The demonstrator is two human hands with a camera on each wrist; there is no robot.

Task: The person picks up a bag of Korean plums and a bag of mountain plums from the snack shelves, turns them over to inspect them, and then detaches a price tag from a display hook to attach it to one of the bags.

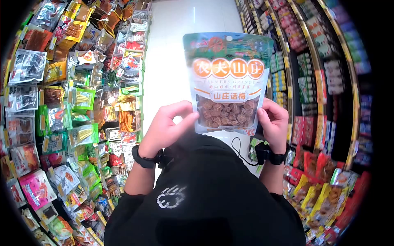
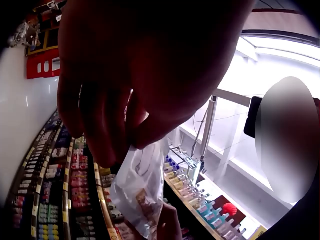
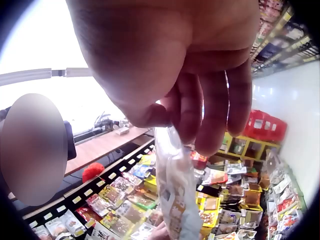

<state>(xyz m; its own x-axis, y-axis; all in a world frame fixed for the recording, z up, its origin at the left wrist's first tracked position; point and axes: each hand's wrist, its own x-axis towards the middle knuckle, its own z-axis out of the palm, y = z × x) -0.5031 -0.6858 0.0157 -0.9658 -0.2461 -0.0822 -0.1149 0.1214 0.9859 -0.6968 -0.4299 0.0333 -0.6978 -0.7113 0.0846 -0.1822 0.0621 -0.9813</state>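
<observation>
Between both hands, upright and facing the head camera, is a bag of dried plums (image 1: 228,86) with a green top, orange round labels and a clear window showing brown wrinkled fruit. The left hand (image 1: 174,123) pinches its lower left edge between thumb and fingers. At the lower right edge, the right hand (image 1: 273,125) pinches it the same way, thumb on the front. In the left wrist view the bag (image 2: 142,192) appears from its pale side below the left hand (image 2: 135,85). The right wrist view shows the bag (image 3: 175,180) edge-on under the right hand (image 3: 170,75).
Packed snack shelves (image 1: 74,102) line the left side of the aisle. Shelves of bottles and packets (image 1: 308,69) run along the right, with yellow and red bags (image 1: 320,192) lower down. A pale floor (image 1: 172,49) stretches between them. A red crate (image 3: 265,126) stands at the back.
</observation>
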